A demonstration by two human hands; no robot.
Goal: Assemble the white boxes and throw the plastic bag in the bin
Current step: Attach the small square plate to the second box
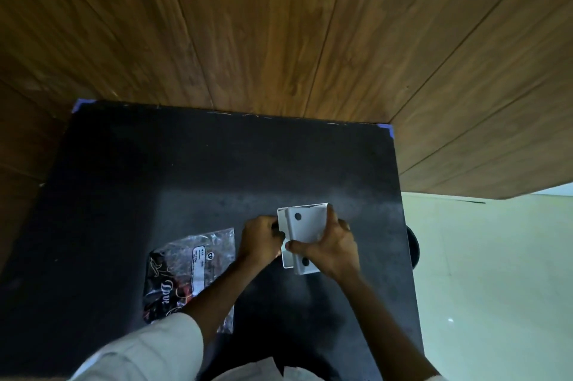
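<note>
A white cardboard box (305,225), partly folded and with two round holes in its top flap, is held just above the black table (198,169). My left hand (260,238) grips its left edge. My right hand (331,245) clasps it from the right, thumb across the flap and fingers behind. A crinkled clear plastic bag (186,269) with dark print and a white label lies flat on the table to the left, partly under my left forearm.
Wood-panelled walls (279,23) close off the table's far side and right. Pale floor (496,272) lies to the right, with a dark round object (413,248) just past the table's right edge. Blue tape (389,129) marks the far corners.
</note>
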